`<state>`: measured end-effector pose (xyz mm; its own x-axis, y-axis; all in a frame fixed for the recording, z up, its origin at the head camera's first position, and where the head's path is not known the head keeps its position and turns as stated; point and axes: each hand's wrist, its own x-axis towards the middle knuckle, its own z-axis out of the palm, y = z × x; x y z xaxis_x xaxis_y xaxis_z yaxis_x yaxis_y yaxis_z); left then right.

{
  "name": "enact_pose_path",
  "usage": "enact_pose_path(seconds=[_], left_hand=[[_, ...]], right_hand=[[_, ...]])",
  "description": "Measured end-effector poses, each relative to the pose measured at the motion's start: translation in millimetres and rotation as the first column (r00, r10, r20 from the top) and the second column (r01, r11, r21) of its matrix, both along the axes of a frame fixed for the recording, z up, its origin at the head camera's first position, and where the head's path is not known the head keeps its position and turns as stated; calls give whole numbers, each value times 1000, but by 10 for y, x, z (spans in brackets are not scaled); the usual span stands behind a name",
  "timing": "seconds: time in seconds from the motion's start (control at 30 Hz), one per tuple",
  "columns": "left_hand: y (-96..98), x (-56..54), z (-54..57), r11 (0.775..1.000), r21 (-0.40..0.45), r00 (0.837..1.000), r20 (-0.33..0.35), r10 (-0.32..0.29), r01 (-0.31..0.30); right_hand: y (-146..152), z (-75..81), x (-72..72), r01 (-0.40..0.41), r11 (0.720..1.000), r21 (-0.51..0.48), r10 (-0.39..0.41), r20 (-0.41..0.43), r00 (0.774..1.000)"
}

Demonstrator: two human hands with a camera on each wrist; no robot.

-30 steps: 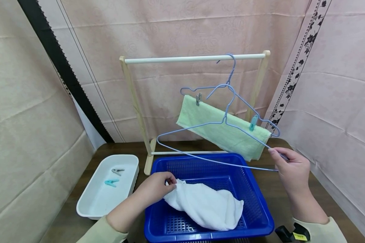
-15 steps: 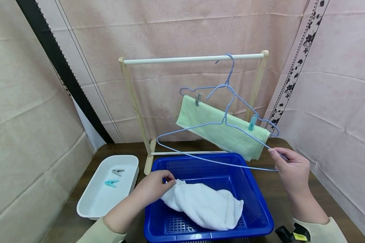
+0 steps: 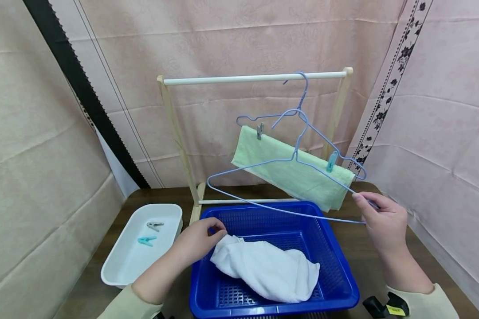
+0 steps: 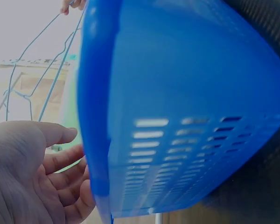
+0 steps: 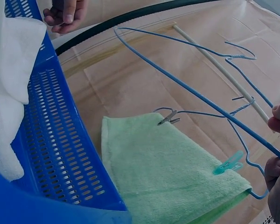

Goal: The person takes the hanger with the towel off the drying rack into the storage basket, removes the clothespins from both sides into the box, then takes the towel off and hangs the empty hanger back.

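Note:
My right hand (image 3: 383,217) grips one end of a blue wire hanger (image 3: 249,167), raised over the basket with its hook upward. In the right wrist view, the hanger (image 5: 186,86) runs into the curled fingers. My left hand (image 3: 201,239) is by the basket's left rim, at the upper left corner of a crumpled white towel (image 3: 269,270). Its thumb and fingers are loosely bent with nothing between them, as the left wrist view of this hand (image 4: 42,172) shows. The towel lies in a blue plastic basket (image 3: 341,270).
Behind stands a wooden rack (image 3: 255,79). A second blue hanger (image 3: 304,91) hangs on it, carrying a green towel (image 3: 287,166) held by a grey clothespin (image 3: 260,131) and a teal one. At left, a white tray (image 3: 123,261) holds a grey and a teal clothespin (image 3: 147,240).
My left hand has drawn back a little to the left and up from the towel, whose near corner has shifted slightly left. The right hand and its hanger have hardly moved.

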<state>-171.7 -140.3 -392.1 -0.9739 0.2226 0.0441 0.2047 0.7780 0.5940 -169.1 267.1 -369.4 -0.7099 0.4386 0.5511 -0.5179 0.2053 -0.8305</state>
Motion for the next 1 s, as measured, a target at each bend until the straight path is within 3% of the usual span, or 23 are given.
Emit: enact_pose_path(seconds=[0.3,0.5,0.77,1.0], left_hand=[[-201,-117,124,993,71,993,-59,99,-95],[-373,-252,253,977,160,980,-112,162,-143],[-606,-507,463,925,322,946,-183,269,-200],[-745,-801,533,883,402,917,-202,345,-244]], right_hand=[[-65,125,-25,109,980,166,-113,18,993],[-131,248,-58,123,973,194,-125,-2,992],[-276,410,-133,114,962,248,-101,-65,993],[-404,549,-219,72,961,265,-41,-121,992]])
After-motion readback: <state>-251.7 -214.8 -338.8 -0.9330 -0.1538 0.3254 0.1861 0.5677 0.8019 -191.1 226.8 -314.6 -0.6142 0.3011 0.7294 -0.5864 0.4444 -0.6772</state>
